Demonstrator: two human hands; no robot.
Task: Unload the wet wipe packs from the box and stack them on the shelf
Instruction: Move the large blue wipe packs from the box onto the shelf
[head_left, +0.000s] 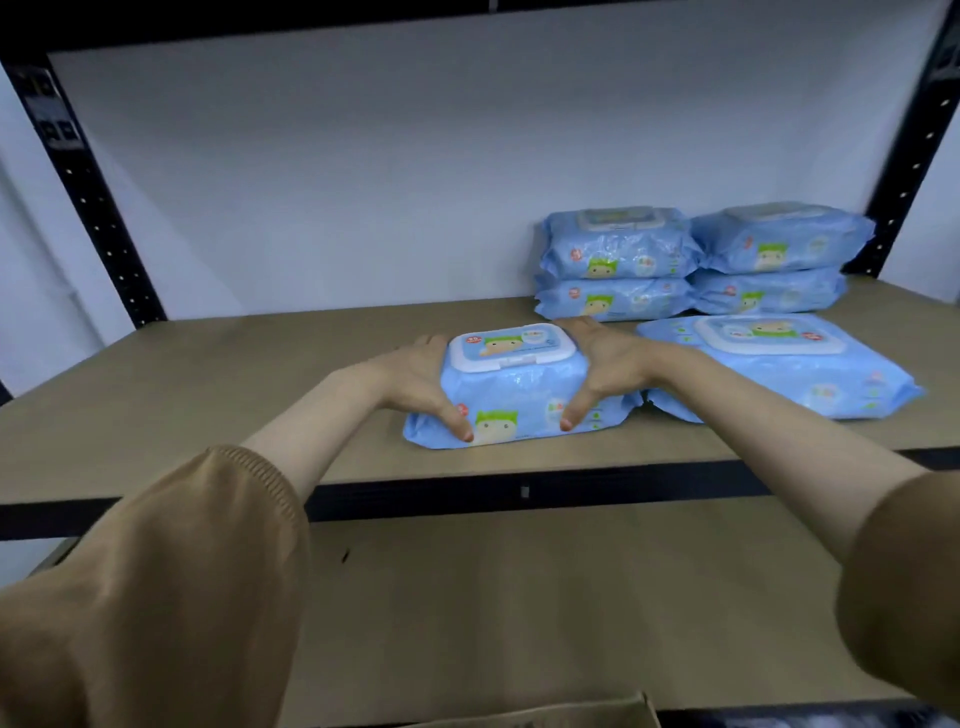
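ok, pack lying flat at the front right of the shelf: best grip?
Take the front-right pack by its two short ends, coming from the front. It lies flat, lid up. The held pack crowds its left end, so that side is tight.

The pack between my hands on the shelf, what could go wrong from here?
1. The held pack sits near the shelf's front edge; left there, it might get knocked off, so push it back.
2. Its right end seems to touch the single flat pack; sliding it could shove that one askew.
3. The left hand and right hand squeeze soft plastic, so the grip might slip.
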